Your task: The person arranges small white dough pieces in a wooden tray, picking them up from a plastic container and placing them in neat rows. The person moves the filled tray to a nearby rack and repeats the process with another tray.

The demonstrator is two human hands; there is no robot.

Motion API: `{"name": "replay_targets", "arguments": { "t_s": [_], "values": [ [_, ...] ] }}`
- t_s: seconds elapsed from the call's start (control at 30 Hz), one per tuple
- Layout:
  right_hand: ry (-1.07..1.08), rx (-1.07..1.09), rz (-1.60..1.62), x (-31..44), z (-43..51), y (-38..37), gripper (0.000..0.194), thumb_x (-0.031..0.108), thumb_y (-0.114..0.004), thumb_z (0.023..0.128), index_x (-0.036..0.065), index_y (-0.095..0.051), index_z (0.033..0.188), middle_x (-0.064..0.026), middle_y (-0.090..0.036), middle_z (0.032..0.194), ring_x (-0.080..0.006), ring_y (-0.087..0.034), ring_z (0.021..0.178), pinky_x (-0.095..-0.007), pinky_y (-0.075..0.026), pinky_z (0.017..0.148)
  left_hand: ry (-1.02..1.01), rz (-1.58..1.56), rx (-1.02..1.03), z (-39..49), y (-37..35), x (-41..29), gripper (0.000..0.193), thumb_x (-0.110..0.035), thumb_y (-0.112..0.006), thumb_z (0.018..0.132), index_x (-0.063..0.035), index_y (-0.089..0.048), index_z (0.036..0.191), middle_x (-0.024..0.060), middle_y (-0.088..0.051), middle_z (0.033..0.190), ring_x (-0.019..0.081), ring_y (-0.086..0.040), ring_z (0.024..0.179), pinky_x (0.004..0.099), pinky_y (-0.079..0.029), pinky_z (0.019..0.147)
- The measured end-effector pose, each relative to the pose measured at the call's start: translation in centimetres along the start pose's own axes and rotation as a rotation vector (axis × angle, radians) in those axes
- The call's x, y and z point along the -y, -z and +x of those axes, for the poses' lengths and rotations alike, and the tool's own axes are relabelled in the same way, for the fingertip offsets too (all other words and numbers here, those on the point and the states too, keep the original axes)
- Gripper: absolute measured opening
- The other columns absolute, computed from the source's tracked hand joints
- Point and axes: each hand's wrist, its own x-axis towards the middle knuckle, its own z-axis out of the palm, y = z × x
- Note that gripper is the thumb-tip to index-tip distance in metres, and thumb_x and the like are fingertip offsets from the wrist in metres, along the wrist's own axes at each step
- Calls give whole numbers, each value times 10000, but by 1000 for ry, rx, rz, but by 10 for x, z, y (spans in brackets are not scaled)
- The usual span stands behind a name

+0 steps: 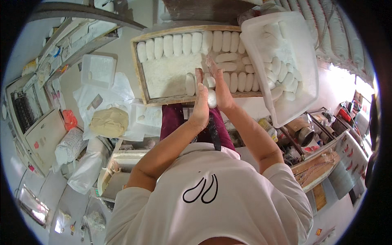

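Note:
My left hand [201, 105] and my right hand [224, 93] face each other, palms inward, with fingers pointing away from me. Pressed between the palms is a white dough piece [212, 98], its rounded end towards me. Just beyond it, another white dough lump [210, 81] shows between the hands; whether it is held or lies in the tray cannot be told. Below the hands is a floured wooden tray [171, 65]. Oblong dough pieces [177, 44] stand in a row along its far side. Nearer me, a dough piece [190, 84] lies beside my left fingers.
A translucent plastic tub [269, 105] with several dough pieces overlaps the tray's right end. To the left are a white plastic bin [98, 70], a tan wrapped bundle [109, 122] and plastic sheeting [82, 104]. Stacked sacks [340, 33] stand at the far right.

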Motion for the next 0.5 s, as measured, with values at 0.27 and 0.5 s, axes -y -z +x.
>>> {"name": "replay_targets", "arguments": {
  "t_s": [0.27,0.5],
  "values": [
    [-187,32,258,-23,15,-73,740,395,-433,952,-33,-101,1457,-221,-305,1445,-293,-332,1316,-370,-269,1079,147,-182,-182,-10,68,-24,674,-565,-181,981,-144,-131,1505,43,-193,1532,208,-195,1399,355,-179,1138],
    [139,-208,-302,-65,26,-103,556,279,-604,874,-48,-390,1269,-248,-447,1254,-340,-449,1181,-382,-343,1017,193,-206,-123,14,131,-10,805,-652,-227,937,-95,-98,1504,103,-202,1537,245,-240,1393,342,-218,1123]
  ]
}}
